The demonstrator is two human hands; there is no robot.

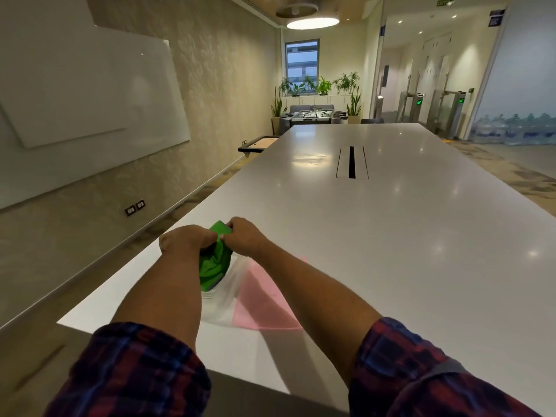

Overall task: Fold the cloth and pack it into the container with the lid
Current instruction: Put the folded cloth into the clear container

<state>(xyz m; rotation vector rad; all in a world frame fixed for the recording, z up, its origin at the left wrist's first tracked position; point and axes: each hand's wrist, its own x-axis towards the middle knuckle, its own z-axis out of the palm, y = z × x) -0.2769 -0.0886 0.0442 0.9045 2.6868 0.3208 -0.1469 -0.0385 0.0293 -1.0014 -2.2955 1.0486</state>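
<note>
A green cloth hangs bunched between my two hands above the near left part of the white table. My left hand grips its top edge from the left. My right hand pinches the same edge from the right, close against the left hand. The cloth's lower end dips into a clear plastic container that stands on the table under my forearms. A pink lid lies flat on the table just right of the container, partly hidden by my right forearm.
The long table runs away from me, with a cable slot in its middle. The table's left edge and near corner lie close to the container. A whiteboard hangs on the left wall. Plants and a foosball table stand at the far end.
</note>
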